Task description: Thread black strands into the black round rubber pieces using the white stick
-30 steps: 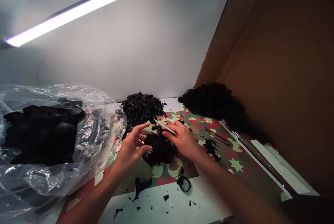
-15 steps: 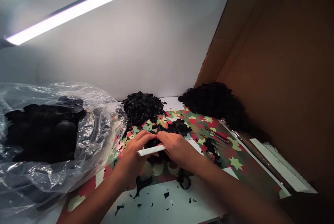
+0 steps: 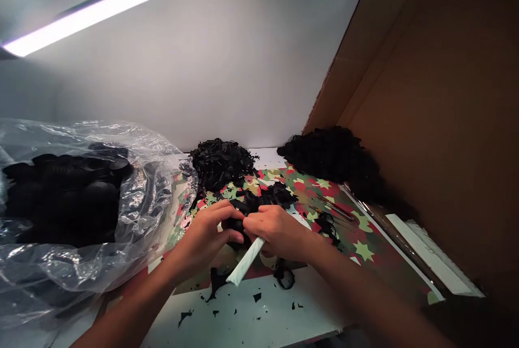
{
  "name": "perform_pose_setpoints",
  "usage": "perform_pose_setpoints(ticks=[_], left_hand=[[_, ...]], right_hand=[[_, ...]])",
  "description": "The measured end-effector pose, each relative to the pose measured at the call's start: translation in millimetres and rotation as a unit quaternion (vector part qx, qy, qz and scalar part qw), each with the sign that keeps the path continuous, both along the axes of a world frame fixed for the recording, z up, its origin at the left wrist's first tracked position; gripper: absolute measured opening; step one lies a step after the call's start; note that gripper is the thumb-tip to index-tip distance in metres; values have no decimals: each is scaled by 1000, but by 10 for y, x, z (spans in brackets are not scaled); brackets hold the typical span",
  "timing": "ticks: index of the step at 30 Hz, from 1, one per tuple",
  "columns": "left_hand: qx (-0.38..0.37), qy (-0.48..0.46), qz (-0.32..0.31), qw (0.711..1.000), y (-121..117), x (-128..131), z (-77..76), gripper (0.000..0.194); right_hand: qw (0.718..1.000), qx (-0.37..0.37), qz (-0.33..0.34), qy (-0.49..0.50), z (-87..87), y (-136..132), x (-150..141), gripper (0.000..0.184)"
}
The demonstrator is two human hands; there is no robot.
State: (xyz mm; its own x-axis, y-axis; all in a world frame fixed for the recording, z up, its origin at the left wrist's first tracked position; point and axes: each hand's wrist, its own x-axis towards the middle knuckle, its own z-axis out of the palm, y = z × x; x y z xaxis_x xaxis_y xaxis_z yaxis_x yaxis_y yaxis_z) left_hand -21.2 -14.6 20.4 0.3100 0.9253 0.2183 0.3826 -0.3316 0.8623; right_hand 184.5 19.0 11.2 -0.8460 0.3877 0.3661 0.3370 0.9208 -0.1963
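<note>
My left hand (image 3: 211,226) curls its fingers and thumb round a black rounded piece (image 3: 232,225), smooth and dark, partly hidden by both hands. Gripped in my right hand (image 3: 279,233) is a slim tool with a white wrapped handle (image 3: 246,262); the handle slants down and left toward me. Its working end is hidden behind my fingers, close to the black piece. The fingertips of both hands nearly meet over that piece. Just beyond them lie loose black scraps (image 3: 279,194) on the patterned sheet (image 3: 324,183).
On the left, a clear plastic bag (image 3: 152,213) holds many dark rounded pieces (image 3: 65,202). Black scraps form a heap (image 3: 221,161) at the back; a second dark pile (image 3: 332,153) leans by the cardboard wall (image 3: 438,121). Tweezers-like metal tools (image 3: 338,208) lie to the right.
Both hands came together over the black piece. The white handle swung from pointing away to pointing down toward me. A dark clump previously between the hands now appears to lie beyond them.
</note>
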Motion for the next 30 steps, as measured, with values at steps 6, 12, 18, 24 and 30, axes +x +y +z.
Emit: perform_pose_setpoints(ticks=[6, 12, 18, 24, 30], left_hand=[[-103, -356, 131, 919, 170, -201, -18, 32], [-111, -342, 92, 929, 102, -142, 8, 37], [-105, -296, 98, 944, 40, -54, -16, 28], [-103, -262, 75, 957, 30, -23, -54, 30], [-78, -163, 60, 982, -20, 42, -57, 27]], right_hand=[[993, 57, 14, 106, -37, -212, -130, 30], [988, -18, -86, 123, -135, -61, -90, 45], [934, -218, -162, 233, -66, -56, -87, 32], [854, -362, -179, 329, 11, -135, -156, 41], [845, -411, -153, 306, -22, -152, -185, 41]])
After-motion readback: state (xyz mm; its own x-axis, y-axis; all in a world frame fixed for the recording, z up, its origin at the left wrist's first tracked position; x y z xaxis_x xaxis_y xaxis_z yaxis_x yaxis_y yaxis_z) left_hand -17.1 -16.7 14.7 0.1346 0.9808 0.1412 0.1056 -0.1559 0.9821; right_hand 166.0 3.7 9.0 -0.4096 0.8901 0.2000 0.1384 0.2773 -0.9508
